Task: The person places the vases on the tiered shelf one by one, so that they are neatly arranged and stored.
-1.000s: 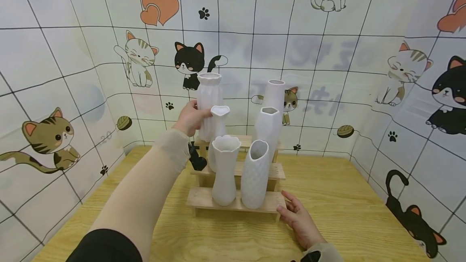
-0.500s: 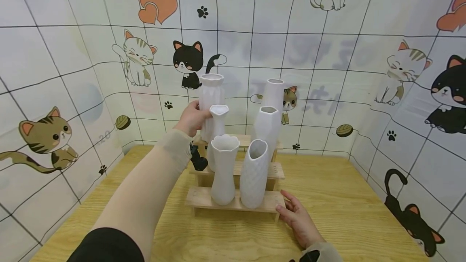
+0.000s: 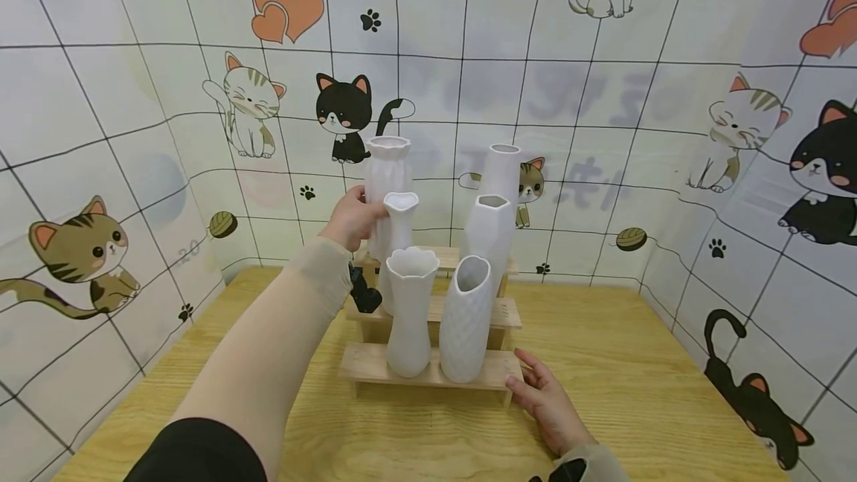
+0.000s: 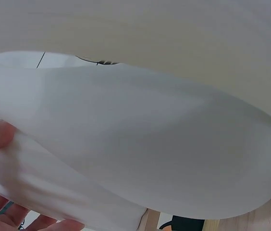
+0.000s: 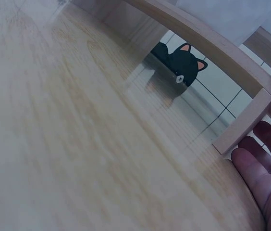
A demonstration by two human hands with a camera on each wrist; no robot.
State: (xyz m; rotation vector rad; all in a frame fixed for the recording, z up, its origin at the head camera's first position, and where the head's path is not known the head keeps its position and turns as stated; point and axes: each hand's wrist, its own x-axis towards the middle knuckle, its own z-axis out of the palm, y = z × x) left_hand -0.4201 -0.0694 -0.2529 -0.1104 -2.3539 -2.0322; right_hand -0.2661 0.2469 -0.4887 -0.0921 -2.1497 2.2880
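Observation:
My left hand [image 3: 351, 219] grips a tall white vase [image 3: 391, 168] with a ruffled rim, which stands upright at the back left of a three-step wooden stand [image 3: 359, 361]. In the left wrist view, my thumb and fingers lie on either side of this vase [image 4: 54, 178]. A slimmer white vase [image 3: 400, 226] on the middle step partly covers it. At the bottom step's right end, my right hand [image 3: 547, 409] holds the stand, thumb on the front edge. The right wrist view shows the fingers [image 5: 251, 166] bent beside the stand's leg [image 5: 243, 126].
On the bottom step stand a scalloped white vase [image 3: 411, 318] and a slant-cut textured one [image 3: 466, 326]. Behind them on the right are a faceted vase [image 3: 487, 233] and a plain cylindrical one [image 3: 504, 169]. Cat-printed walls [image 3: 576, 95] enclose the wooden table [image 3: 589, 363].
The vase in my left hand has shifted slightly to the right on the stand's back, then stays put. My right hand keeps its place at the stand's end.

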